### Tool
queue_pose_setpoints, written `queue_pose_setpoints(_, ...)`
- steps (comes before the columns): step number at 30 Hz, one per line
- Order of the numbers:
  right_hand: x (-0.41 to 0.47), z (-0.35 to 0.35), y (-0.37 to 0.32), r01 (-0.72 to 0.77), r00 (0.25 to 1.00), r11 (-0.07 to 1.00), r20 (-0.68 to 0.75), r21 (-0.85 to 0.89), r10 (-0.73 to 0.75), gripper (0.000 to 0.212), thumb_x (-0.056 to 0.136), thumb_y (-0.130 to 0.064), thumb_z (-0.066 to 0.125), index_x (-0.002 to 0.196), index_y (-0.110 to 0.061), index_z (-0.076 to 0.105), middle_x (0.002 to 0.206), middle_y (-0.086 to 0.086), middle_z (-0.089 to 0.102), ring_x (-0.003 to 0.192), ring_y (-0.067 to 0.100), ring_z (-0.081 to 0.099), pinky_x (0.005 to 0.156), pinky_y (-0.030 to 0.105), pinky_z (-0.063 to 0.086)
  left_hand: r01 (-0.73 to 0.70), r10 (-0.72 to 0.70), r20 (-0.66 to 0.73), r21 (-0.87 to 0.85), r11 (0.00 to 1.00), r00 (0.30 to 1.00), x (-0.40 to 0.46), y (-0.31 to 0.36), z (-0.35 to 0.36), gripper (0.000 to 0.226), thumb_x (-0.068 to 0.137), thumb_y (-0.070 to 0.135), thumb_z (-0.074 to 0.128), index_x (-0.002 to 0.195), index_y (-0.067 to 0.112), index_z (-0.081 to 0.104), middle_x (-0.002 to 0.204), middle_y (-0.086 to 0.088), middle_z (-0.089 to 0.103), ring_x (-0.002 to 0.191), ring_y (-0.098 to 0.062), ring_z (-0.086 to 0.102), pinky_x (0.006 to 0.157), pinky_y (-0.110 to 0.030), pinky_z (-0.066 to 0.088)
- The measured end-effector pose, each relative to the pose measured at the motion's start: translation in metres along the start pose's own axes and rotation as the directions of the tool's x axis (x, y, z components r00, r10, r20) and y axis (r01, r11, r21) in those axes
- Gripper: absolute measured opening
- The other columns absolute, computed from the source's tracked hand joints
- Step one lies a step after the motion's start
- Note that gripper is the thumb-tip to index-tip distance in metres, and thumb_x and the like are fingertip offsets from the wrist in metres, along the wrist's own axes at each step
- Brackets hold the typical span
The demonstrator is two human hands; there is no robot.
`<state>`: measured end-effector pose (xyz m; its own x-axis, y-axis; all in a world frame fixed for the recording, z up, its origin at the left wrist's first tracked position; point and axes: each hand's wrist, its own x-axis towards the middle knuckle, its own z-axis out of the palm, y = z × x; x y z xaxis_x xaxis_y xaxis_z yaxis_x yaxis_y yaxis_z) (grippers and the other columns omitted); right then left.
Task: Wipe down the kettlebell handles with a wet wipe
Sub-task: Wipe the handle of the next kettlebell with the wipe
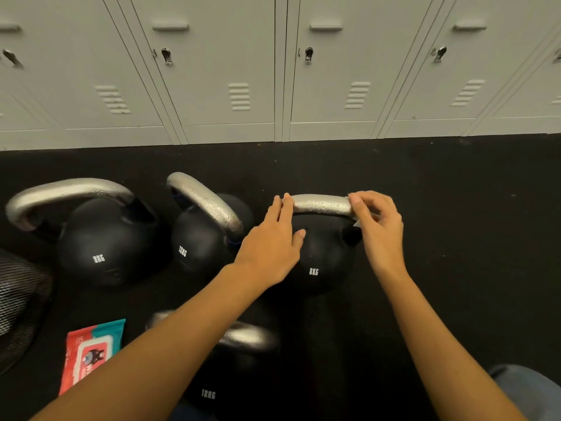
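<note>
Several black kettlebells with silver handles stand on the dark floor. The 8KG kettlebell in the middle has its handle between my hands. My left hand lies flat with straight fingers, its fingertips touching the handle's left end. My right hand curls round the handle's right end, pinching a white wet wipe of which only a small corner shows. Another 8KG kettlebell stands at the left, a 12KG one beside it, and a second 12KG kettlebell sits partly under my left forearm.
A red and teal wet wipe pack lies on the floor at the lower left. A dark mesh object is at the left edge. Grey lockers line the back. My knee in jeans is at the lower right.
</note>
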<state>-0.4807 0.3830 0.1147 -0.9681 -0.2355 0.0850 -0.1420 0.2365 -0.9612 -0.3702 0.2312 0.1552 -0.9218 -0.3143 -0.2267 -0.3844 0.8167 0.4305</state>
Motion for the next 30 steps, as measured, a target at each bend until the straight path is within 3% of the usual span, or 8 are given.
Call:
queue_pose_setpoints(4, -0.006, 0.009, 0.001, 0.056, 0.996, 0.998, 0.066, -0.009, -0.056, 0.024, 0.099, -0.035, 0.055, 0.118, -0.03, 0.067, 0.126, -0.016, 0.058, 0.125, 0.003, 0.05, 0.107, 0.034, 0.042, 0.007, -0.004, -0.078, 0.041, 0.999, 0.997, -0.001, 0.005, 0.007, 0.068, 0.102, 0.038, 0.035, 0.153, 0.014, -0.003, 0.162, -0.006, 0.0, 0.136, -0.029, 0.038, 0.101, -0.037, 0.038)
queue_pose_setpoints(7, -0.016, 0.002, 0.012, -0.037, 0.999, 0.993, 0.01, 0.109, 0.036, 0.036, 0.103, -0.036, 0.044, 0.134, -0.026, 0.058, 0.136, -0.013, 0.057, 0.13, 0.0, 0.047, 0.11, 0.027, 0.039, -0.009, 0.013, -0.105, 0.039, 0.999, 0.994, 0.001, 0.005, 0.01, 0.069, 0.101, 0.035, 0.037, 0.153, 0.012, -0.002, 0.161, -0.008, 0.002, 0.143, -0.025, 0.025, 0.105, -0.036, 0.035)
queue_pose_setpoints(12, -0.019, 0.005, 0.017, -0.056, 0.99, 0.993, -0.125, 0.104, 0.068, 0.029, 0.103, -0.023, 0.048, 0.128, -0.022, 0.062, 0.141, -0.012, 0.05, 0.127, -0.01, 0.043, 0.107, 0.012, 0.036, -0.03, 0.035, -0.123, 0.043, 0.999, 0.992, 0.002, 0.0, 0.014, 0.069, 0.102, 0.034, 0.038, 0.153, 0.012, -0.004, 0.161, -0.008, 0.003, 0.145, -0.023, 0.018, 0.111, -0.032, 0.028)
queue_pose_setpoints(19, -0.018, 0.012, 0.012, 0.149, 0.988, 0.971, -0.015, -0.186, -0.155, 0.03, 0.1, -0.03, 0.054, 0.128, -0.032, 0.062, 0.144, -0.017, 0.044, 0.136, -0.001, 0.03, 0.105, 0.012, 0.03, -0.036, 0.042, -0.122, 0.046, 0.998, 0.992, 0.002, 0.001, 0.012, 0.069, 0.102, 0.034, 0.037, 0.153, 0.012, -0.003, 0.161, -0.009, 0.002, 0.146, -0.023, 0.018, 0.113, -0.03, 0.023)
queue_pose_setpoints(21, -0.017, 0.007, 0.016, 0.12, 0.993, 0.978, -0.002, -0.172, -0.122, 0.028, 0.102, -0.035, 0.048, 0.126, -0.034, 0.062, 0.134, -0.016, 0.053, 0.13, -0.001, 0.037, 0.102, 0.015, 0.032, -0.045, 0.05, -0.124, 0.047, 0.998, 0.991, 0.002, 0.0, 0.011, 0.069, 0.102, 0.033, 0.038, 0.153, 0.012, -0.002, 0.161, -0.008, 0.003, 0.145, -0.023, 0.019, 0.113, -0.03, 0.024)
queue_pose_setpoints(24, -0.004, 0.004, 0.014, -0.094, 0.995, 0.995, 0.047, 0.017, 0.093, 0.03, 0.105, -0.035, 0.039, 0.106, -0.023, 0.067, 0.103, -0.01, 0.063, 0.098, 0.003, 0.057, 0.088, 0.026, 0.043, -0.049, 0.053, -0.125, 0.035, 0.998, 0.991, 0.002, -0.002, 0.011, 0.069, 0.101, 0.032, 0.04, 0.153, 0.013, -0.001, 0.161, -0.008, 0.005, 0.144, -0.023, 0.022, 0.11, -0.032, 0.027)
queue_pose_setpoints(26, 0.01, 0.005, 0.0, -0.171, 0.98, 0.98, 0.086, -0.099, 0.179, 0.039, 0.104, -0.036, 0.037, 0.094, -0.013, 0.067, 0.086, -0.004, 0.062, 0.08, 0.009, 0.054, 0.077, 0.033, 0.04, -0.049, 0.052, -0.124, 0.023, 0.999, 0.991, 0.003, -0.003, 0.009, 0.069, 0.1, 0.031, 0.041, 0.153, 0.014, 0.001, 0.161, -0.007, 0.007, 0.143, -0.023, 0.024, 0.109, -0.033, 0.029)
queue_pose_setpoints(30, 0.016, 0.019, -0.02, 0.135, 0.983, 0.858, 0.179, -0.495, -0.051, 0.042, 0.104, -0.033, 0.035, 0.078, -0.01, 0.058, 0.075, 0.001, 0.059, 0.071, 0.015, 0.052, 0.071, 0.035, 0.034, -0.052, 0.053, -0.128, 0.012, 0.999, 0.99, 0.003, -0.004, 0.008, 0.069, 0.099, 0.029, 0.044, 0.153, 0.014, 0.003, 0.16, -0.007, 0.01, 0.142, -0.023, 0.025, 0.109, -0.034, 0.03)
